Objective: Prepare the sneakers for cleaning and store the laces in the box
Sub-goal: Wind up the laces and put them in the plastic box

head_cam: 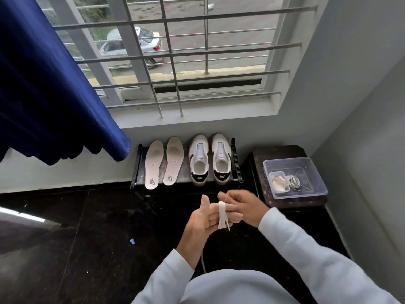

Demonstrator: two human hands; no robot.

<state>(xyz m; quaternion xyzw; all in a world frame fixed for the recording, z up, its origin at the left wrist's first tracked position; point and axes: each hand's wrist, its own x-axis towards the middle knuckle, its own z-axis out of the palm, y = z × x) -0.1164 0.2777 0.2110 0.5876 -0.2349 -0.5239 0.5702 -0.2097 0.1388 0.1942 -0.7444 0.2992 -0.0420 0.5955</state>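
White lace (221,215) sits coiled crosswise around the fingers (215,218) of the left hand (202,224), which curl loosely as a spool; its loose tail drops straight down toward the lap. The right hand (243,207), pinched on the strand at the top of the coil, is just beside it on the box side. Ahead and to the right, the clear box (294,176) rests on a dark stool (one bundled lace already inside), so the right hand is nearer. Laceless sneakers (209,160) and insoles (164,164) lie on the low surface beyond.
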